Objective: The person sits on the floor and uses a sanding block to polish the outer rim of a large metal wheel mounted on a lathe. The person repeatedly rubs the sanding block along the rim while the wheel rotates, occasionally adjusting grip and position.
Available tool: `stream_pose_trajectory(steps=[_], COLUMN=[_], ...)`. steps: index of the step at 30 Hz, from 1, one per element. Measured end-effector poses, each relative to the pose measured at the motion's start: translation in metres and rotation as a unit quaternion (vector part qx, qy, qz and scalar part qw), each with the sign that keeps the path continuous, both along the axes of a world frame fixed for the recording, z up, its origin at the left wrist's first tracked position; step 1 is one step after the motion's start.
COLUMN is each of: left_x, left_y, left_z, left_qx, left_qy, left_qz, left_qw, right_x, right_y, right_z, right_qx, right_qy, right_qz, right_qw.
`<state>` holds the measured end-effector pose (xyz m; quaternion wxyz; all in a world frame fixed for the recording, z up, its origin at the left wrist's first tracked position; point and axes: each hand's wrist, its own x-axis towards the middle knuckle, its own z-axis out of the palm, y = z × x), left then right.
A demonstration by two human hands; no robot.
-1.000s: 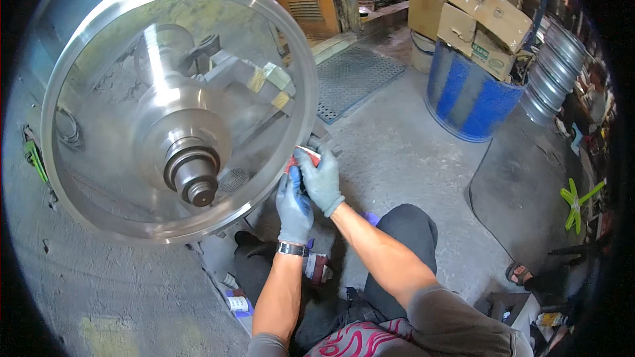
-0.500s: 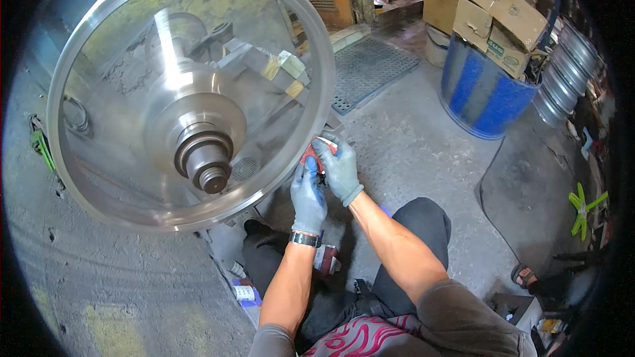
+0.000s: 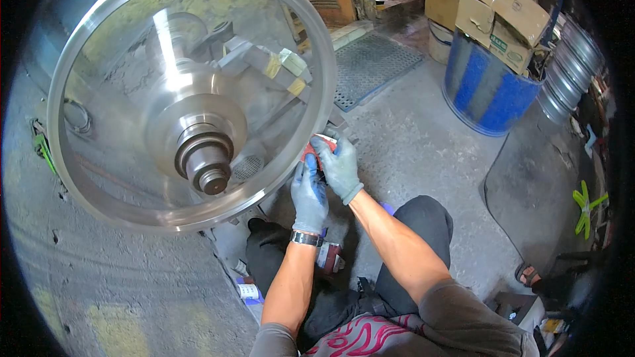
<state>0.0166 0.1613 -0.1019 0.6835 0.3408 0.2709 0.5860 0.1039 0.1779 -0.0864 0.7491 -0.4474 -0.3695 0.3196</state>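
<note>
Nearest, the wrist of the left hand (image 3: pixel 309 195) wears a dark watch (image 3: pixel 305 238); best, in my judgement, to hold that strap well clear of the turning metal. The left hand's fingers run up together and nip the red pad (image 3: pixel 309 153) from below, while the right hand (image 3: pixel 340 168) curls over it, thumb and fingers drawn in around it, so both hands have hold of it, nearly closed. The pad lies at the lower right edge of the large metal wheel (image 3: pixel 182 220), whose smeared, see-through look suggests it is spinning; whether pad and rim truly touch is hidden by the gloves. Light, even pressure should serve better than a hard push, with the pad flat to the rim and the gloved fingertips behind its face, lest an edge snag. Elbows should stay low, sleeves away from the spindle (image 3: pixel 205 158) at the wheel's middle. Farther off, the dark perforated mat (image 3: pixel 370 69) and blue bin (image 3: pixel 489 86) stand apart from the work.
</note>
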Motion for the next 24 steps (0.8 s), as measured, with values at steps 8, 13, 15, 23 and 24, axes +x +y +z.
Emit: stream_pose_trajectory(steps=[8,13,15,23,24], left_x=[-0.001,0.0,0.0,-0.003,-0.002], left_y=[0.001,-0.002,-0.001,0.001,0.0], left_z=[-0.005,-0.003,-0.005,-0.011,-0.009], left_qx=[-0.016,-0.017,-0.016,-0.012,-0.015], left_qy=[0.017,0.032,0.035,0.038,0.039], left_qz=[0.01,0.024,0.023,0.004,0.007], left_qw=[1.0,0.999,0.999,0.999,0.999], right_x=[0.005,0.004,0.004,0.004,0.003], right_y=[0.002,-0.001,-0.001,-0.001,-0.002], right_z=[-0.01,-0.009,-0.007,-0.008,-0.007], right_qx=[-0.014,-0.025,-0.028,-0.009,-0.007], right_qy=[-0.005,0.002,0.004,-0.009,-0.009], right_qz=[0.02,0.019,0.017,0.004,0.003], right_qw=[1.0,0.999,0.999,1.0,1.0])
